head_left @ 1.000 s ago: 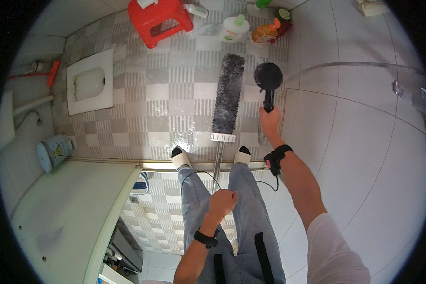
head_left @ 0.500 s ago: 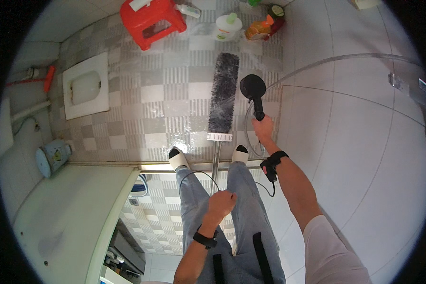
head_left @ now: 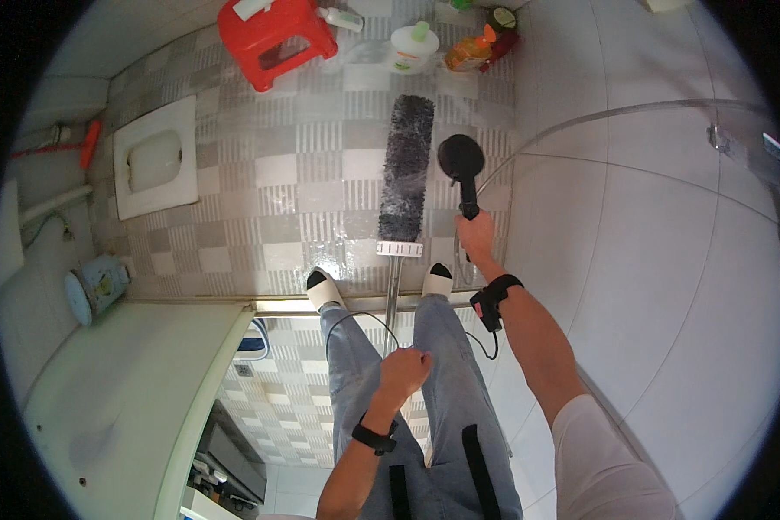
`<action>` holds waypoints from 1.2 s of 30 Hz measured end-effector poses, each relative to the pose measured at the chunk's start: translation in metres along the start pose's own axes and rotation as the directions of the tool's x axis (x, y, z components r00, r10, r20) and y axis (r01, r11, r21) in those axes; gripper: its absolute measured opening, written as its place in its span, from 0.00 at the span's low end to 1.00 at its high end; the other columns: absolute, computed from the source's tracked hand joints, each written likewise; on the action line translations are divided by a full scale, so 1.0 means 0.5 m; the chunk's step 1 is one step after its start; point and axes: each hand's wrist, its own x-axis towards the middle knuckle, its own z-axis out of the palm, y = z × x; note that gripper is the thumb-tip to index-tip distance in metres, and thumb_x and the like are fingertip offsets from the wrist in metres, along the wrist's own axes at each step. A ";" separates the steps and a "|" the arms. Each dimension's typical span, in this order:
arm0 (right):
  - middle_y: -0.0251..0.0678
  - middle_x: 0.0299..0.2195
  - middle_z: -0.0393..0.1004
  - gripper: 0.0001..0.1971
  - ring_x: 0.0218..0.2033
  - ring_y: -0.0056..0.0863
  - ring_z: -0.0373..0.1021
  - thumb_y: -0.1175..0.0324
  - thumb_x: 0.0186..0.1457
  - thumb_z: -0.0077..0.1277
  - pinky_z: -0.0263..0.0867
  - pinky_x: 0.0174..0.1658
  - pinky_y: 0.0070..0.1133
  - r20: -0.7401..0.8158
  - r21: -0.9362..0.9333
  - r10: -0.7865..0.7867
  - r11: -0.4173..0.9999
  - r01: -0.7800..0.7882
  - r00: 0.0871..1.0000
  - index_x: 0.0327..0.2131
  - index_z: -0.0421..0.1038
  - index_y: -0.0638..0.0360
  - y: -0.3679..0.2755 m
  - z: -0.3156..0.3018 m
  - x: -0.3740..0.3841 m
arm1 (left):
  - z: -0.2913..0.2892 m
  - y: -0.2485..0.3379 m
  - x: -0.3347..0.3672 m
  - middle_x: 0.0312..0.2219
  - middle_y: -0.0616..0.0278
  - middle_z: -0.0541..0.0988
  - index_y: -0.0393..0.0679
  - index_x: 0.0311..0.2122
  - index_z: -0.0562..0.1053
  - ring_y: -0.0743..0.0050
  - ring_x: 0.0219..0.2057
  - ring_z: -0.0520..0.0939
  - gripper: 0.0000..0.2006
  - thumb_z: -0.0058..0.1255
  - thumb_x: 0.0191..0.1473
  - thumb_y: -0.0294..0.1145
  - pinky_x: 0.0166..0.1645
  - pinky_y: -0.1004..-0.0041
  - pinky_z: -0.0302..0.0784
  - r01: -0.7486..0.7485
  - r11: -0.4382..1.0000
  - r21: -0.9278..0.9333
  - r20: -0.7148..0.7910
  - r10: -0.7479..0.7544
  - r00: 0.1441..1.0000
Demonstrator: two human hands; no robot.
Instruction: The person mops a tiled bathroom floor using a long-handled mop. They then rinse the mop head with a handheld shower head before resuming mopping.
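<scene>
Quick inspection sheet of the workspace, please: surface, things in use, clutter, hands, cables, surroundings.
Surface: checkered tile floor, glossy as if wet ahead of the slippers.
Things in use: dark grey mop pad; black shower head to its right.
Clutter: red stool, white bottle, orange bottle at the far end.
Hands: left hand closed around the mop pole; right hand grips the shower head.
Cables: hose curving across the right wall; thin black cable below the right wristband.
Surroundings: squat toilet at left, pale green door nearer.
</scene>
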 end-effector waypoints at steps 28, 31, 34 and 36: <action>0.47 0.15 0.69 0.09 0.19 0.41 0.69 0.70 0.37 0.49 0.63 0.24 0.33 0.029 -0.089 -0.079 0.993 0.082 0.996 0.19 0.68 0.68 -0.001 -0.027 0.020 | -0.003 -0.010 -0.007 0.22 0.47 0.76 0.39 0.23 0.76 0.46 0.27 0.77 0.21 0.39 0.54 0.44 0.33 0.55 0.72 -0.025 0.999 -0.023 -0.030 0.024 0.999; 0.47 0.15 0.69 0.09 0.19 0.41 0.69 0.70 0.37 0.49 0.63 0.24 0.33 0.036 0.128 0.018 0.992 -0.023 0.999 0.19 0.67 0.68 0.005 -0.017 0.013 | -0.002 -0.011 -0.007 0.23 0.47 0.76 0.39 0.23 0.76 0.46 0.28 0.77 0.21 0.39 0.54 0.45 0.34 0.56 0.73 -0.012 1.000 -0.013 -0.020 0.012 1.000; 0.46 0.15 0.69 0.09 0.18 0.39 0.68 0.69 0.37 0.50 0.62 0.23 0.33 0.027 0.076 0.032 0.997 -0.034 0.999 0.19 0.67 0.68 0.008 -0.017 0.012 | 0.001 -0.011 -0.007 0.24 0.47 0.77 0.40 0.24 0.76 0.46 0.29 0.77 0.20 0.39 0.54 0.45 0.35 0.56 0.73 -0.015 1.000 0.002 -0.010 0.015 1.000; 0.45 0.14 0.68 0.10 0.17 0.37 0.68 0.69 0.37 0.50 0.62 0.22 0.32 0.018 -0.069 -0.050 0.996 0.052 0.999 0.18 0.66 0.68 0.008 -0.020 0.012 | 0.003 -0.010 -0.007 0.24 0.47 0.77 0.40 0.24 0.76 0.46 0.29 0.77 0.20 0.39 0.54 0.45 0.35 0.56 0.73 -0.010 1.000 0.013 -0.004 0.010 1.000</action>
